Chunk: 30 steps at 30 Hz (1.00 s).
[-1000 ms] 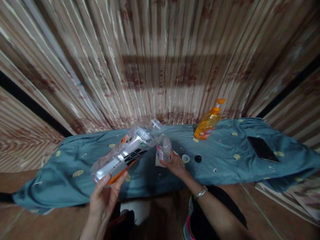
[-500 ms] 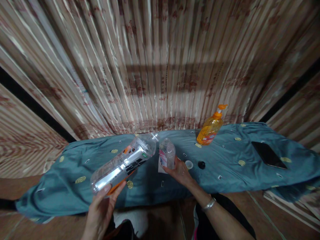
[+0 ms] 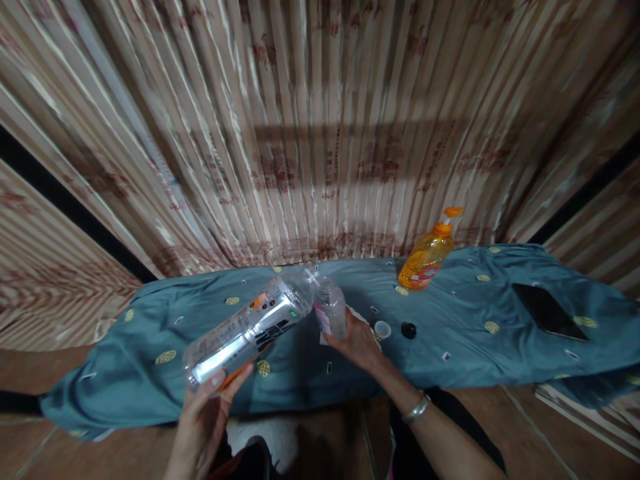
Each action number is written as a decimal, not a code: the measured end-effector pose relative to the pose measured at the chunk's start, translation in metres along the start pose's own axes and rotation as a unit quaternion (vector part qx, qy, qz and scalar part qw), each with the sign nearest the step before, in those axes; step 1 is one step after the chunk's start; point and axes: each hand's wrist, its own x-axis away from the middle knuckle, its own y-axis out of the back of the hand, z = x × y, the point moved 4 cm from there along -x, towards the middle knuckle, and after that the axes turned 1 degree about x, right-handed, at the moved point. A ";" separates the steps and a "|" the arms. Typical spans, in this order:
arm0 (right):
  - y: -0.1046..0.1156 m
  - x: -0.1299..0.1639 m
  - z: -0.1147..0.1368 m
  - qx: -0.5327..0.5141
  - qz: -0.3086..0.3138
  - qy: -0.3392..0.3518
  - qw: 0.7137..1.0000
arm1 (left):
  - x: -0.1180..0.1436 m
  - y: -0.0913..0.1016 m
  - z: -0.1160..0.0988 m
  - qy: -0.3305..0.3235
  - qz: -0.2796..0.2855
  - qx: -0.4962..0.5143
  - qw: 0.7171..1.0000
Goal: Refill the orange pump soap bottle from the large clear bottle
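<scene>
While tilted, large bottle [image 3: 250, 327] mouth meets small bottle [image 3: 331, 309].

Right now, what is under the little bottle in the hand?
Under the small bottle, held by the right hand, a white paper lies on the blue cloth. The hand and bottle cover most of it, so any print is hidden.

Between the left hand [image 3: 205, 417] and right hand [image 3: 357, 340], the tilted large bottle [image 3: 250, 327] meets the small bottle [image 3: 331, 308], blocking that gap. Just right of the right hand lie a white cap [image 3: 383, 329] and black cap [image 3: 409, 330]; beyond, bare blue cloth [image 3: 470, 353] reaches the phone [image 3: 549, 311]. The soap dispenser [image 3: 427, 253] stands behind.
</scene>
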 end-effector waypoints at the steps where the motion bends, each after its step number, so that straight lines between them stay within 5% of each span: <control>1: -0.001 -0.001 -0.001 0.000 -0.001 0.001 1.000 | 0.000 0.000 -0.001 -0.003 0.000 -0.002 1.000; 14: -0.008 -0.007 -0.015 -0.019 -0.034 0.020 0.999 | 0.020 -0.022 -0.016 -0.083 0.031 -0.055 0.995; 30: -0.019 -0.014 -0.027 -0.050 -0.036 -0.015 0.998 | 0.011 -0.014 -0.009 -0.205 -0.002 -0.122 0.971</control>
